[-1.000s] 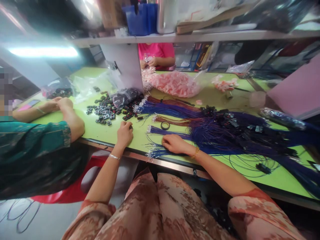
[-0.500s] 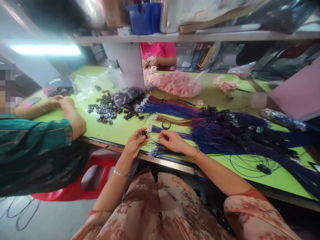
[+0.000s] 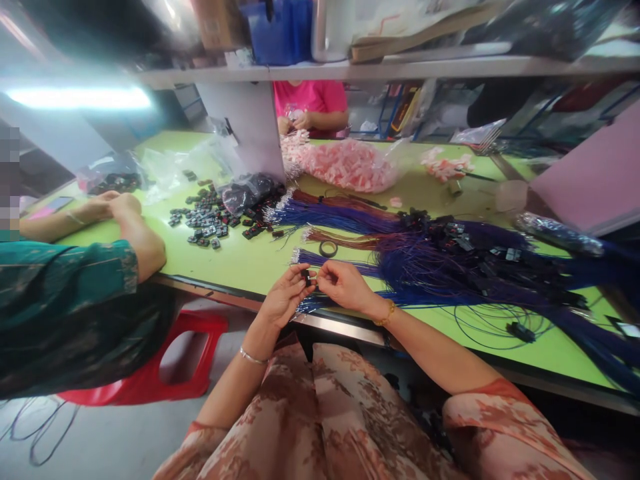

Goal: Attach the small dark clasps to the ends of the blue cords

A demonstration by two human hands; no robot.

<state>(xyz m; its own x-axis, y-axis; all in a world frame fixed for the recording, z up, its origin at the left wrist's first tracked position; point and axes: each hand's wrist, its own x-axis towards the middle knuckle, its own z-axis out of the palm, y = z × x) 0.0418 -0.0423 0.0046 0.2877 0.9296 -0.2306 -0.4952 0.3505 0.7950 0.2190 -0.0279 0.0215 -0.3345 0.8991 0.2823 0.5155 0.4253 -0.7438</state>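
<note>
My left hand (image 3: 284, 295) pinches a small black connector (image 3: 305, 275) just above the front edge of the green table (image 3: 240, 263). Right beside it, my right hand (image 3: 345, 285) is closed in a pinch against that connector, and it seems to hold a thin blue wire. Both hands meet over the tinned ends of a bundle of blue wires (image 3: 345, 220) spread across the table. A pile of loose black connectors (image 3: 210, 217) lies to the left of the wires.
A person in a teal sleeve (image 3: 70, 280) rests both arms on the table at left. Another person in pink (image 3: 310, 107) works across the table behind a bag of pink parts (image 3: 350, 167). A small tape ring (image 3: 329, 249) lies near the wires. A red stool (image 3: 165, 363) stands below.
My left hand left the table with a black connector and rose to meet my right hand. My right hand lifted off the wire bundle and pinched in beside the connector.
</note>
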